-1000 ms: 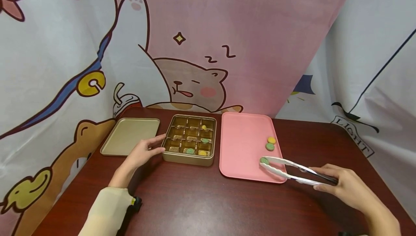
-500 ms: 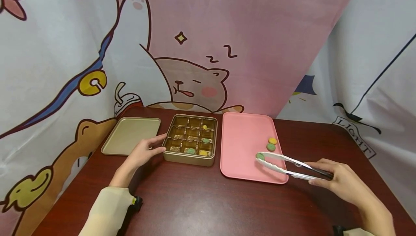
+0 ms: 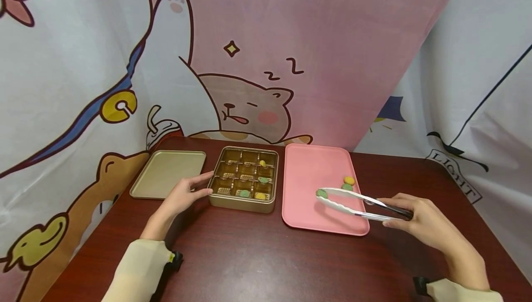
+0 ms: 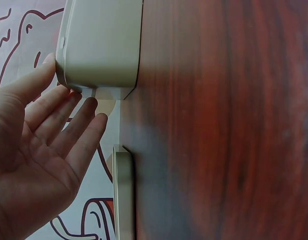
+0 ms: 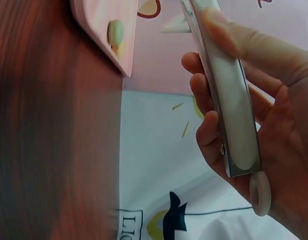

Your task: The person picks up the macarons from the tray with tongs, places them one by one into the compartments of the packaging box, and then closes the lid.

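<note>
My right hand [image 3: 424, 221] grips a pair of metal tongs [image 3: 365, 215] with pale scalloped ends. Between the tips is a small round green macaron-like piece [image 3: 322, 193], over the pink tray [image 3: 307, 168]. Behind the tongs on the tray's right side lie another green piece [image 3: 347, 186] and a yellow piece [image 3: 349, 180]. My left hand [image 3: 181, 196] touches the left side of a gold square box [image 3: 243, 204] with fairly straight fingers. In its divided insert, yellow pieces sit in the back right and front right compartments, green ones in the middle right and front middle.
A flat gold lid [image 3: 166, 172] lies on the dark wooden table [image 3: 249, 256], left of the box. The pink tray stands just right of the box with a narrow gap. A printed cloth [image 3: 332, 62] hangs behind and at both sides of the table.
My right hand has moved the tongs leftward and slightly back, carrying the green piece from the tray's front right toward its middle. My left hand stays at the box.
</note>
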The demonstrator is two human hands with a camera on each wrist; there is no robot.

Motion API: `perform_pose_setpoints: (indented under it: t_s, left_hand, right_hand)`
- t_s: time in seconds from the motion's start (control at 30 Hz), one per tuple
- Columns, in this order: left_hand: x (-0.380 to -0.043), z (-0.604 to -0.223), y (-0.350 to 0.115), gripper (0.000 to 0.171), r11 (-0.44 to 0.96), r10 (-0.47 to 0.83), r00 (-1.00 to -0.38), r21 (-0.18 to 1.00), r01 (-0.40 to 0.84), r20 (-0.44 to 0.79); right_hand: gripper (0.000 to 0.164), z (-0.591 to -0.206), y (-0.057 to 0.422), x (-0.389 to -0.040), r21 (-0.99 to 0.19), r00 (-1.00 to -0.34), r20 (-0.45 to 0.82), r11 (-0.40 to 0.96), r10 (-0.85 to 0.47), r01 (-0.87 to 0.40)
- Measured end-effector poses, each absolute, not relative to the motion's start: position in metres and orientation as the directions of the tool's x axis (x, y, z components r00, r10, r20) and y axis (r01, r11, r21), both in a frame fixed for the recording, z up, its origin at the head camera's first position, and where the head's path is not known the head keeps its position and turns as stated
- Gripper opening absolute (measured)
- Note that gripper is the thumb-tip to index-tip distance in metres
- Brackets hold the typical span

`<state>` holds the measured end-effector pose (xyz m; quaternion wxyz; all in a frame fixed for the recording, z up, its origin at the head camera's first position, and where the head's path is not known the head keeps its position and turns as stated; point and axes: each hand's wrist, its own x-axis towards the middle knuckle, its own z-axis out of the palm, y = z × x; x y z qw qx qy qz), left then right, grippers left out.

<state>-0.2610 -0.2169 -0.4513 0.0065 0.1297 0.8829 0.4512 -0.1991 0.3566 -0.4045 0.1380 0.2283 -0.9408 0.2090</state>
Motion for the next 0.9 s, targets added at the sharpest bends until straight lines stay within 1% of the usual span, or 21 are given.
perform_pose_setpoints:
  t_s: [0.17,0.37,0.47,0.67,0.9]
  left_hand:
    - [-0.26,-0.45,-0.217,0.054,0.545,0.239,-0.965,0.808,0.224,0.106]
    - [-0.26,-0.45,-0.217,0.055,0.543,0.243,-0.964,0.807,0.23,0.111]
    - [-0.261,-0.451,-0.218,0.055,0.554,0.245,-0.963,0.798,0.237,0.116]
    - [-0.263,-0.453,-0.218,0.054,0.562,0.241,-0.963,0.792,0.238,0.119]
    - [-0.261,-0.451,-0.217,0.054,0.547,0.248,-0.961,0.801,0.245,0.125]
  right_hand:
    - [0.044,-0.401,0.346,-0.205,-0.354,-0.848,0.356,0.784,-0.392,-0.51]
    - [0.044,-0.397,0.332,-0.213,-0.377,-0.86,0.322,0.779,-0.396,-0.5]
    - [0.045,-0.394,0.323,-0.217,-0.406,-0.865,0.299,0.767,-0.403,-0.497]
    - [0.048,-0.389,0.304,-0.23,-0.457,-0.854,0.296,0.721,-0.429,-0.521]
    - [0.046,-0.386,0.28,-0.243,-0.511,-0.871,0.223,0.708,-0.438,-0.487]
